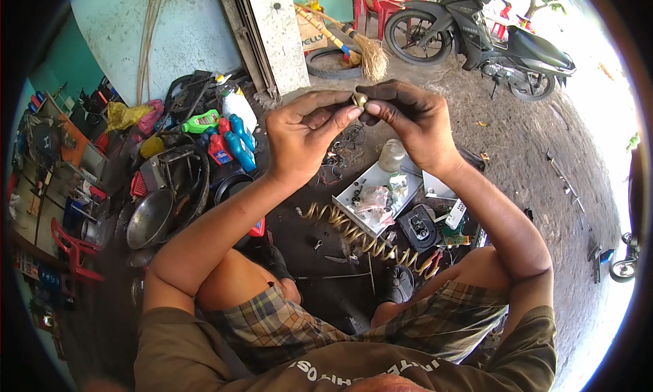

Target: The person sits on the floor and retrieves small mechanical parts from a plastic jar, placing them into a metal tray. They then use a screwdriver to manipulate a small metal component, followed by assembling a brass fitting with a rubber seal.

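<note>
Both my arms reach forward and my hands meet above the dark floor. My left hand [309,123] pinches a small brass-coloured metal part [359,100] between thumb and forefinger. From the other side, the blackened thumb and fingers of my right hand [411,116] close on the same part. Its exact kind is too small to tell, and fingertips cover much of it. Below my hands lies a white metal tray [368,221] holding a clear jar [392,155], plastic bags [374,200] and small dark pieces. A coiled tan air hose [340,222] runs along the tray's near side.
Oil bottles [239,147] and a round metal pan [151,218] crowd the left. Beside the tray sit a black plastic housing [418,227] and pliers [431,263]. A dark motorbike [476,35] stands at the back right, near a straw broom [373,55] and a tyre [332,64].
</note>
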### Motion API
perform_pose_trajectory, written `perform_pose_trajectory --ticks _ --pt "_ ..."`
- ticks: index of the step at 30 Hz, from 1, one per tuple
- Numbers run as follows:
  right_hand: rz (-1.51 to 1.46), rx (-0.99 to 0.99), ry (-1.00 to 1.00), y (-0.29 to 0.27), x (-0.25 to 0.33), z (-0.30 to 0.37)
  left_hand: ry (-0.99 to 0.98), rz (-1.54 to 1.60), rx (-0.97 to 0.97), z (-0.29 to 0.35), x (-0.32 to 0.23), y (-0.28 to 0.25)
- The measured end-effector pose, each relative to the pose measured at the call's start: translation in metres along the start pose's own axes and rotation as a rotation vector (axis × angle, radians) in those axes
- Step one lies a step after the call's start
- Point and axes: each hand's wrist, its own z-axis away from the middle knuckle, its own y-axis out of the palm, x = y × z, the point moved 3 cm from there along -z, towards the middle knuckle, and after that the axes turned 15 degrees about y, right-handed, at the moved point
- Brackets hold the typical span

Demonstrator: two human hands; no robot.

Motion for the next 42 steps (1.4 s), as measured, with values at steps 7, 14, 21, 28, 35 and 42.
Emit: perform_pose_trajectory --ticks 7,14,21,28,35,42 --pt "0.058 -0.058 -0.125 0.000 -0.001 0.003 -0.157 0.104 -0.038 0.003 0.005 0.001" --pt "-0.152 0.091 0.283 0.003 0.005 0.005 0.242 -0.359 0.181 -0.005 -0.001 -0.010" --pt "-0.390 0.184 0.506 0.000 -0.005 0.009 0.424 -0.461 0.360 -0.017 -0.008 -0.007" --pt "-0.478 0.235 0.584 0.002 -0.012 0.014 0.222 -0.231 0.377 -0.010 -0.002 -0.004" --pt "-0.338 0.238 0.494 0.004 -0.008 0.013 0.176 -0.137 0.234 -0.003 0.006 -0.007" --pt "-0.370 0.241 0.487 0.001 -0.013 0.013 0.352 -0.331 0.469 -0.007 -0.005 -0.005"
